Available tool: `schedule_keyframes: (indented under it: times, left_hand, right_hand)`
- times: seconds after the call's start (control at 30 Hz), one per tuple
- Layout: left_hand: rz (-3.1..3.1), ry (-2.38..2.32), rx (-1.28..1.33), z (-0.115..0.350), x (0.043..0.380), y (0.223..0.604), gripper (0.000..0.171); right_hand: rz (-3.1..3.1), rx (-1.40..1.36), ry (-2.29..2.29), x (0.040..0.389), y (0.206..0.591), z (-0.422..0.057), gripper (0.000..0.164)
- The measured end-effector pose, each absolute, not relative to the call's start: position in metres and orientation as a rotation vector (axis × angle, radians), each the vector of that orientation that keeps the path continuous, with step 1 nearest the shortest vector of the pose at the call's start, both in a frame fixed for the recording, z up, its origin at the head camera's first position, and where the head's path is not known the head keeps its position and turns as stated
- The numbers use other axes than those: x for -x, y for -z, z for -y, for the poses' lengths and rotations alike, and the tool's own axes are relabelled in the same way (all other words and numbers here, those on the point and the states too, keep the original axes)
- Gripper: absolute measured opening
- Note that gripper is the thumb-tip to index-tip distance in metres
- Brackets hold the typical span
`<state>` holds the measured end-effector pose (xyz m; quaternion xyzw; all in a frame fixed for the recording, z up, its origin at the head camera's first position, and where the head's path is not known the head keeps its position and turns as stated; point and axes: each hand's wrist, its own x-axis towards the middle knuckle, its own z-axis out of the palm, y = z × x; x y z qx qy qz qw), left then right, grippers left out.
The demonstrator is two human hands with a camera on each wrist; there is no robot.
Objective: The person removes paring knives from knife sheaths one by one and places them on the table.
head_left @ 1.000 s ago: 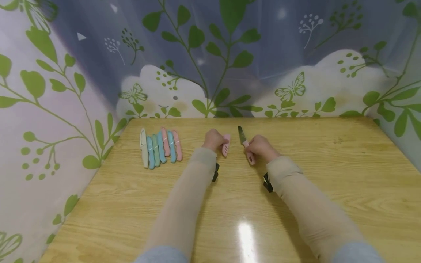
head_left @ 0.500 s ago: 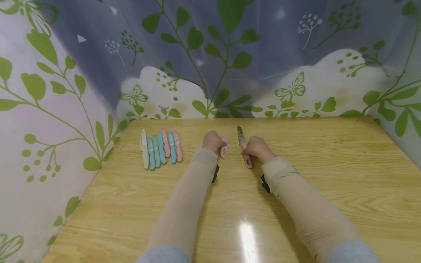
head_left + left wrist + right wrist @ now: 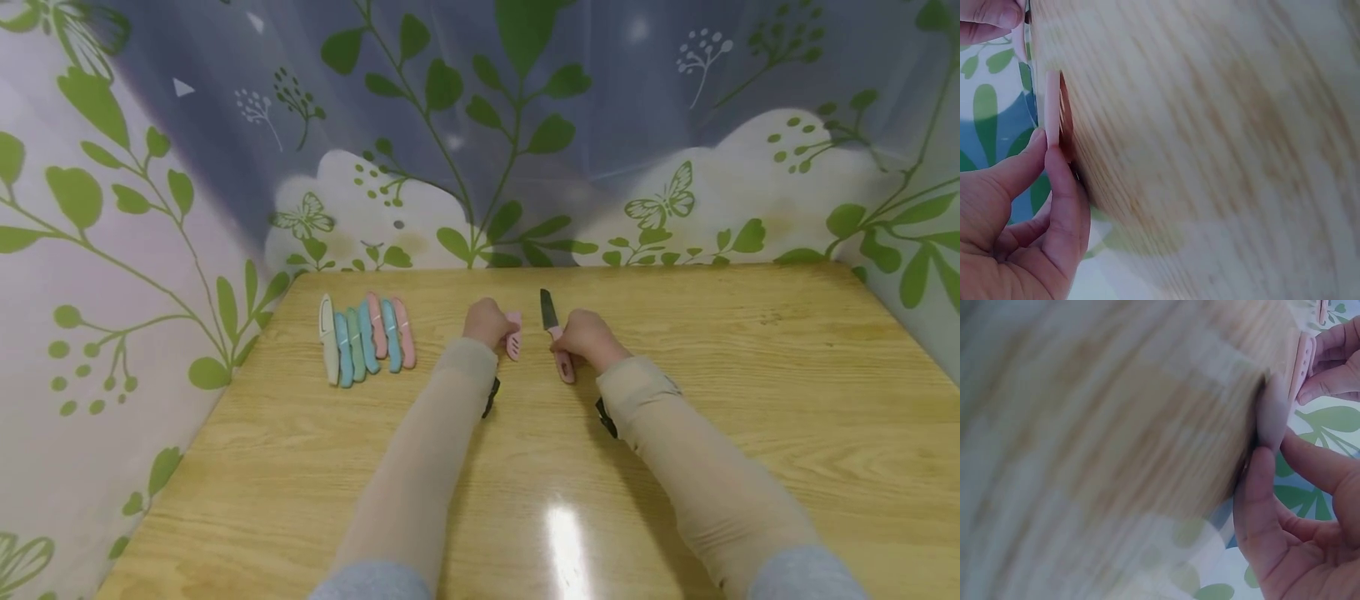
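In the head view my left hand (image 3: 487,322) pinches a pink slotted knife sheath (image 3: 513,343) just over the table. The left wrist view has the sheath (image 3: 1052,109) edge-on between thumb and forefinger. To its right, my right hand (image 3: 588,337) grips a small knife by its pink handle (image 3: 564,367). The knife's dark blade (image 3: 548,308) is bare and points toward the far edge of the table. A gap separates blade and sheath. From the right wrist, the knife handle (image 3: 1272,412) appears between thumb and fingers, partly covered by them.
A row of several knives in cream, blue, green and pink lies side by side at the back left, including a cream one (image 3: 328,342) and a pink one (image 3: 403,333). Behind the wooden table (image 3: 750,375) hangs a leaf-patterned cloth (image 3: 450,125).
My right hand has shifted slightly left and nearer with the knife. The sheath in my left hand has moved and turned a little. Over the last half second both hands are almost still.
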<state>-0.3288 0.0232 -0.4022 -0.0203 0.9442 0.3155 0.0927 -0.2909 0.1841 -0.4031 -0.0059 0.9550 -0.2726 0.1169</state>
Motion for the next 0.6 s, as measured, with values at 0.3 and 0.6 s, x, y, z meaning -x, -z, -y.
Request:
schedule_keyframes:
  times: [0.3, 0.6]
  left_hand:
    - [-2.789, -0.993, 0.072, -0.020, 0.325, 0.401, 0.031]
    - [-2.902, -0.906, 0.076, -0.009, 0.327, 0.408, 0.030]
  right_hand:
    - [-2.783, -0.020, 0.856, 0.290, 0.402, -0.184, 0.028]
    - [-2.794, 0.009, 0.821, 0.290, 0.403, -0.187, 0.031]
